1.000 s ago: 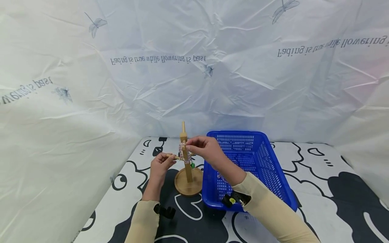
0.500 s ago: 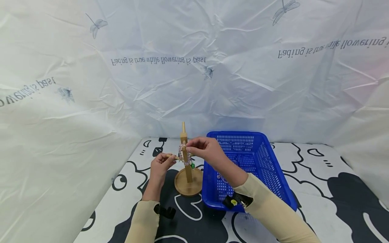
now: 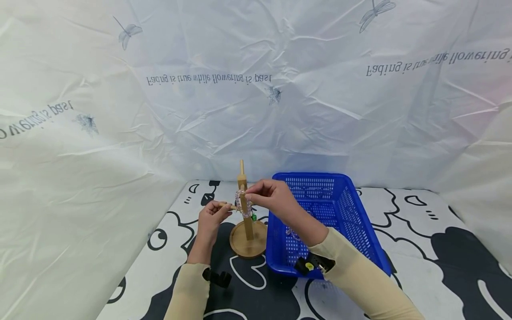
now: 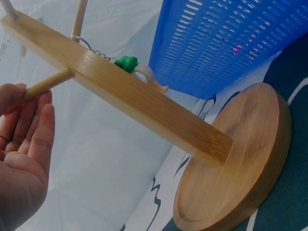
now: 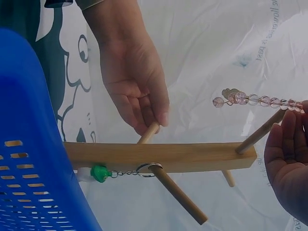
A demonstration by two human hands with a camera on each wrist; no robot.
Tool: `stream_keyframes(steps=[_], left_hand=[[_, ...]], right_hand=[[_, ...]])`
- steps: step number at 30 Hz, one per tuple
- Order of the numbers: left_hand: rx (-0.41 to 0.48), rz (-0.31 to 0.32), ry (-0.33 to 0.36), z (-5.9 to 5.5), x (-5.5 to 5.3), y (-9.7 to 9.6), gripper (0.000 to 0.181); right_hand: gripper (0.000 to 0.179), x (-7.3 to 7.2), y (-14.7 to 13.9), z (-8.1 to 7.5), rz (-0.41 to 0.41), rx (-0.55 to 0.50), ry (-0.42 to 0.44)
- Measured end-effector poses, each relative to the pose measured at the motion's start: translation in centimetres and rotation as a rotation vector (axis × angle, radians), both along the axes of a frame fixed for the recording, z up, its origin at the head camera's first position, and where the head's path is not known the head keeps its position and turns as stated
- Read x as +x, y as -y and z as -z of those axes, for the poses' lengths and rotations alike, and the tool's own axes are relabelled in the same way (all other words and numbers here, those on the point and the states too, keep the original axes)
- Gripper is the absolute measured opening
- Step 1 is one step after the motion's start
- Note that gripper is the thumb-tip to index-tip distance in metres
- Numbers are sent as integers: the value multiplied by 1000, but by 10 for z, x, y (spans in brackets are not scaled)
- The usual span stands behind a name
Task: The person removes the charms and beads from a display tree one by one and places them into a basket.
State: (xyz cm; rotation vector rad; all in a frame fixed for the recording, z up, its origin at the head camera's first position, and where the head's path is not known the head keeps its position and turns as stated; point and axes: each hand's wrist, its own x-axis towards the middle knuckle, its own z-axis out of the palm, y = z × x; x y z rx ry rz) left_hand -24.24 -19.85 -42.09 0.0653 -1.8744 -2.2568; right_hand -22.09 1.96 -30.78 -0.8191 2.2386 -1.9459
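Note:
A wooden peg stand (image 3: 249,231) with a round base stands upright on the table. My left hand (image 3: 210,218) pinches one of its side pegs (image 4: 50,85) between thumb and fingers. With thumb and index finger, my right hand (image 3: 272,198) pinches a bracelet of clear pinkish beads (image 5: 264,101) in front of the upper post. The bracelet lies close to the tip of an upper peg (image 5: 262,131); I cannot tell whether it is around it. A keychain with a green-topped figure (image 4: 126,63) hangs by its ring on another peg.
Right of the stand, a blue plastic basket (image 3: 366,235) holds more beaded pieces (image 3: 294,234). Its near left rim sits close to the wooden base. White printed sheeting (image 3: 224,124) rises behind and at the sides. A black-and-white patterned cloth (image 3: 412,231) covers the table.
My right wrist and forearm have shifted slightly to the right, and the bracelet sits a touch lower against the post. My left hand stays on its peg.

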Motion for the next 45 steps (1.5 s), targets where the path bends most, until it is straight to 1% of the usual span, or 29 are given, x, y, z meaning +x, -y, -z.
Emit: stream_keyframes(steps=[10,17,26,38,45], left_hand=[[6,11,-1,0,0,0,14],[15,10,0,1,0,0,17],[30,12,1,2,1,-1,18],[30,5,-8,2,4,-2,20],[24,2,-6,2,3,-2,19]], right_hand=[[16,3,-3,-3,-19,-1,-16],[16,5,-4,-5,-39,5,-28],[16,8,-10,-7,-28,71,-35],[16,5,-26,-4,-37,175,-45],[18,3,-37,2,-36,196,-7]])
